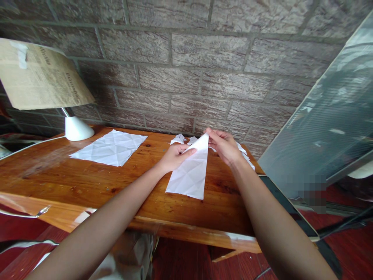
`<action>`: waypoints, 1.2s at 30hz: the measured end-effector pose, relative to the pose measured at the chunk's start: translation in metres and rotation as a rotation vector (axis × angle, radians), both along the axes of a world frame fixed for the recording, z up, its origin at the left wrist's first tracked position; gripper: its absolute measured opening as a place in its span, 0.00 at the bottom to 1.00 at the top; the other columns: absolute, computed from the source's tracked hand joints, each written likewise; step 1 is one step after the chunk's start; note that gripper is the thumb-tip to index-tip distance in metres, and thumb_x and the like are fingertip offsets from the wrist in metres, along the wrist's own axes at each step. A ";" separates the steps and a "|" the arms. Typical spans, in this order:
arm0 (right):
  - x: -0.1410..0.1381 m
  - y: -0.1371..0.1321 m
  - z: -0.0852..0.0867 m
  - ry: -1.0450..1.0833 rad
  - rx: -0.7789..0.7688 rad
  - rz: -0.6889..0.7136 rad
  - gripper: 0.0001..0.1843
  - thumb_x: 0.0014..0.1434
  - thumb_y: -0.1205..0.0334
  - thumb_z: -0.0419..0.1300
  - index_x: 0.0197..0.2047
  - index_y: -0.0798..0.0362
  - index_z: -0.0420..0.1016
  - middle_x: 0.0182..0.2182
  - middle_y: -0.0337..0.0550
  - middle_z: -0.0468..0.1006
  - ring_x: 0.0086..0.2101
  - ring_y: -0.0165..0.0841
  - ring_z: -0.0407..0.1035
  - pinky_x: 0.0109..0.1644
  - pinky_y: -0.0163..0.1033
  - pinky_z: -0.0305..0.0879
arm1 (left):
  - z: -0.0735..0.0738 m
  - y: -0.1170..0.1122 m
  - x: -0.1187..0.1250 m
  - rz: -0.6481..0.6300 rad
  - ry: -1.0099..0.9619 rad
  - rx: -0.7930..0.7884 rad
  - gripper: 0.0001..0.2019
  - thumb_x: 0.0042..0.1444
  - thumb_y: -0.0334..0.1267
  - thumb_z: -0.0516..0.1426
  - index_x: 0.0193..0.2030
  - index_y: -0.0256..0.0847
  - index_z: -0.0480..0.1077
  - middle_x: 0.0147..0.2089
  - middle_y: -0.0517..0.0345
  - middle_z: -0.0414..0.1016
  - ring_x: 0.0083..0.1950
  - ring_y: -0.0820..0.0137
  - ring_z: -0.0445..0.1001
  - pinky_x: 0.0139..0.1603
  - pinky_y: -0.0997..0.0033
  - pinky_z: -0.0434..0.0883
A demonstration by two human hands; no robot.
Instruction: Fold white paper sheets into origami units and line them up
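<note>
A creased white paper sheet (190,173) lies on the wooden table (87,186), its far end lifted and folded to a point. My left hand (175,155) pinches the sheet's upper left side, fingers closed on the fold. My right hand (223,146) grips the tip of the same sheet from the right, fingers pressed together. Both forearms reach in from the bottom of the head view.
A second creased sheet (110,147) lies flat at the table's left. Small folded paper pieces (179,139) sit by the brick wall. A lamp with a white base (76,128) stands at the far left. A dark flat panel (291,206) lies at the table's right edge.
</note>
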State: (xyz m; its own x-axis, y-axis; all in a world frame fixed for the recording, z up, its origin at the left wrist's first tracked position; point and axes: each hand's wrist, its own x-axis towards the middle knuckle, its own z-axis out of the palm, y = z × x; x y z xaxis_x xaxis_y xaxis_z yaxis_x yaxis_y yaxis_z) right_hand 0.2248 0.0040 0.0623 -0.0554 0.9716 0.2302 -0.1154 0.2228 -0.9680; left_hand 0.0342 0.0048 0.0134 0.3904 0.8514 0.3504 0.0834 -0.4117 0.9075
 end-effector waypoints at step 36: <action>-0.025 -0.006 -0.016 -0.132 -0.014 0.002 0.17 0.43 0.50 0.71 0.30 0.55 0.79 0.15 0.32 0.67 0.17 0.23 0.57 0.20 0.31 0.52 | -0.007 -0.001 0.002 0.164 0.158 0.340 0.19 0.63 0.48 0.53 0.53 0.39 0.71 0.32 0.58 0.76 0.29 0.73 0.70 0.32 0.75 0.64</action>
State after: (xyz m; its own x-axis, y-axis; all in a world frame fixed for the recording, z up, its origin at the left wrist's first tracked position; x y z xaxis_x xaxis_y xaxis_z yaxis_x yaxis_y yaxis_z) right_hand 0.2003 -0.0021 0.0460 -0.0866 0.9744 0.2076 0.0127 0.2094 -0.9777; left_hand 0.0364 0.0033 0.0064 0.3307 0.7530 0.5688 0.3005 -0.6554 0.6929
